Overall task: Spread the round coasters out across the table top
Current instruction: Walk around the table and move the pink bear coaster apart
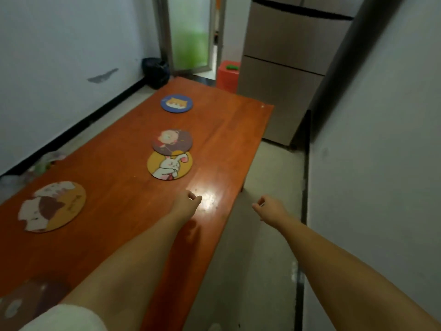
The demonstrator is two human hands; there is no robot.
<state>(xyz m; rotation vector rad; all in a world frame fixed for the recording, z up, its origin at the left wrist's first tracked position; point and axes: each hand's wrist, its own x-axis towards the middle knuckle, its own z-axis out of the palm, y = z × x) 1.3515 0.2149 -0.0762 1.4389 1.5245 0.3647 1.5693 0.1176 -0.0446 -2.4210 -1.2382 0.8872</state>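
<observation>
Both forearms reach forward, fingers loosely curled and holding nothing. The left hand [188, 203] is low over the table [114, 168]; the right hand [269, 208] is past its edge, above the floor [262, 259]. All lie flat: brown coaster [21, 304] nearest, yellow coaster [53, 206], rabbit coaster [170, 166] overlapped by purple coaster [172, 142], blue coaster [176, 103] farthest.

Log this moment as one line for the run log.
stage: spreading | purple coaster overlaps rabbit coaster | cat coaster apart | left hand over table, empty | right hand off table edge, empty
</observation>
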